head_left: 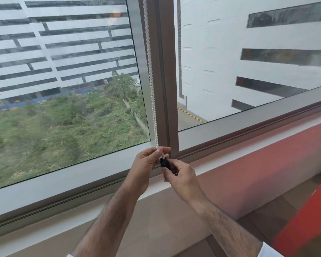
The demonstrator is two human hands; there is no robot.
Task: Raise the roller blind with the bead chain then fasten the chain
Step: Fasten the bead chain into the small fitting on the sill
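Your left hand (146, 161) pinches the bead chain (150, 75), right hand (180, 174) grips the black clip (164, 162); slack fingers and it'll slip free.

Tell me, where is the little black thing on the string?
The small black piece sits low in the middle of the head view, at the bottom end of the white bead chain, pinched between the left hand and right hand beside the window frame.

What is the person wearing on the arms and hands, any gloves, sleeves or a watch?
No gloves: the left hand and right hand are bare, with no ring or watch showing. Both forearms are bare and hairy. A pale, whitish sleeve edge shows low on the right arm, and a sliver of one at the left.
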